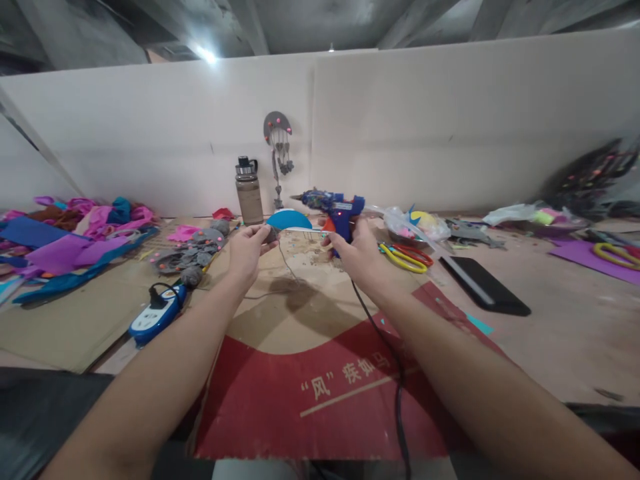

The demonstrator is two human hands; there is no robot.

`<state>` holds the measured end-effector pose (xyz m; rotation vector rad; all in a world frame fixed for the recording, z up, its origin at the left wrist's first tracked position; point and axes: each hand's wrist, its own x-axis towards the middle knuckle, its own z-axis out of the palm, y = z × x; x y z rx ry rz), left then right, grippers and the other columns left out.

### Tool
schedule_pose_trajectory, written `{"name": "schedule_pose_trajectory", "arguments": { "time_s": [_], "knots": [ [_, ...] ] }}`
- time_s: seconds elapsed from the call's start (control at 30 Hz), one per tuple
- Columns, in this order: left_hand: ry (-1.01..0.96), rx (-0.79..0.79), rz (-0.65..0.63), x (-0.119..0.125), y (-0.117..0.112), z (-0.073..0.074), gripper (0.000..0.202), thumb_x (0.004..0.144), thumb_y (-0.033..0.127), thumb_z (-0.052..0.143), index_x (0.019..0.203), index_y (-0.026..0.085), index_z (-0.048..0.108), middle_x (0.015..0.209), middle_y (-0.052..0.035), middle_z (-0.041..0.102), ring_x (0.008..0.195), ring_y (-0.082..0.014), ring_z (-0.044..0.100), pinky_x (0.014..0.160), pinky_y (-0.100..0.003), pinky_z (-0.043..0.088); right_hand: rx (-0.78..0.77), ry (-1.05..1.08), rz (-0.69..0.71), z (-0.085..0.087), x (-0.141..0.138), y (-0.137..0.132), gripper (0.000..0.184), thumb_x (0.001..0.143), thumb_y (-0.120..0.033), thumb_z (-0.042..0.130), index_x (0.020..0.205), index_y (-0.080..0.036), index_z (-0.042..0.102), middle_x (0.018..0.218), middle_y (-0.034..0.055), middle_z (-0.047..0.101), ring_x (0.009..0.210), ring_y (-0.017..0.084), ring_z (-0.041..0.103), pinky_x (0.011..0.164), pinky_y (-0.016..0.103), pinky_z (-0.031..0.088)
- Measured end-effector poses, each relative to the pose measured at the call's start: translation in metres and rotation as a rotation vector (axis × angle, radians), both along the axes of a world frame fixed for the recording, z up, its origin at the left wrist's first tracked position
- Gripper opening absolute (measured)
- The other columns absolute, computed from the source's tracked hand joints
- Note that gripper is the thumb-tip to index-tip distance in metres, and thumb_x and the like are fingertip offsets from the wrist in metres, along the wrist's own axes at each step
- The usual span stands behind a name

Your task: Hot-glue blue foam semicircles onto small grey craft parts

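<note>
My right hand (357, 250) is closed around the handle of a blue hot glue gun (335, 205). The gun's nozzle points left, and a small red light glows on its body. A clear glue stick (387, 211) sticks out of its back. My left hand (250, 250) pinches a small grey piece (271, 235), partly hidden by the fingers. Grey yarn (287, 260) hangs from it down to the cardboard. A thin pale strand (303, 230) spans between the two hands; what it is made of, I cannot tell. Behind it is a blue half-round shape (290, 219).
Printed cardboard (280, 393) covers the table before me, crossed by the gun's black cord (399, 400). At left are a power strip (157, 313), grey felt pieces (193, 248) and coloured felt (75, 247). A bottle (249, 197) stands behind; scissors (405, 259) and a black object (487, 290) lie right.
</note>
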<state>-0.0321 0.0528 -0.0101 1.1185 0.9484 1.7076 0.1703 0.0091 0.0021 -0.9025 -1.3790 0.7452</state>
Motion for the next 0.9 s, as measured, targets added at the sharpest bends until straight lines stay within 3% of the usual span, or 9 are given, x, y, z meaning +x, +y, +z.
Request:
{"name": "schedule_pose_trajectory", "arguments": {
  "time_s": [0.2,0.3,0.4,0.5,0.7,0.9],
  "knots": [
    [0.008,-0.003,-0.021,0.005,-0.005,0.000,0.021,0.065,0.030,0.075,0.072,0.012,0.066,0.071,-0.0033,0.065,0.066,-0.0123,0.062,0.069,-0.029,0.055,0.017,-0.178,0.098,-0.010,-0.007,-0.007,0.033,0.081,-0.028,0.052,0.113,-0.020,0.047,0.078,0.0012,0.060,0.061,0.014,0.055,0.057,0.029,0.048],
    [0.024,0.001,-0.041,0.006,-0.007,0.000,0.020,0.066,0.030,0.074,0.071,0.013,0.066,0.070,-0.0036,0.064,0.066,-0.0123,0.062,0.069,-0.030,0.055,0.109,-0.301,0.021,-0.016,-0.007,-0.004,0.037,0.083,-0.028,0.051,0.120,-0.022,0.047,0.096,0.0063,0.062,0.077,0.018,0.059,0.074,0.036,0.050],
    [0.037,0.009,-0.061,0.008,-0.009,0.001,0.020,0.067,0.031,0.074,0.069,0.013,0.066,0.069,-0.0036,0.064,0.065,-0.0122,0.061,0.071,-0.031,0.055,0.211,-0.415,-0.051,-0.017,-0.006,-0.004,0.040,0.085,-0.028,0.050,0.125,-0.022,0.047,0.115,0.0100,0.058,0.103,0.024,0.056,0.092,0.042,0.045],
    [0.035,0.001,-0.063,0.009,-0.010,0.001,0.021,0.065,0.031,0.076,0.068,0.013,0.066,0.069,-0.0031,0.063,0.065,-0.0120,0.060,0.071,-0.031,0.055,0.251,-0.445,-0.048,-0.016,-0.005,-0.005,0.046,0.086,-0.027,0.050,0.131,-0.023,0.043,0.117,0.0099,0.059,0.114,0.025,0.052,0.100,0.044,0.039],
    [0.060,0.018,-0.064,0.009,-0.011,0.000,0.022,0.064,0.032,0.076,0.069,0.014,0.066,0.074,-0.0028,0.063,0.067,-0.0118,0.059,0.069,-0.030,0.056,0.249,-0.496,-0.053,-0.020,-0.004,-0.002,0.046,0.087,-0.028,0.048,0.132,-0.023,0.042,0.118,0.0103,0.059,0.108,0.025,0.055,0.098,0.046,0.041],
    [0.068,0.013,-0.076,0.009,-0.011,-0.001,0.022,0.065,0.033,0.075,0.069,0.014,0.066,0.074,-0.0038,0.064,0.068,-0.0129,0.061,0.069,-0.030,0.056,0.239,-0.478,-0.047,-0.026,-0.006,0.001,0.036,0.088,-0.029,0.047,0.122,-0.021,0.046,0.101,0.0083,0.063,0.102,0.025,0.057,0.095,0.044,0.043]
  ]
}}
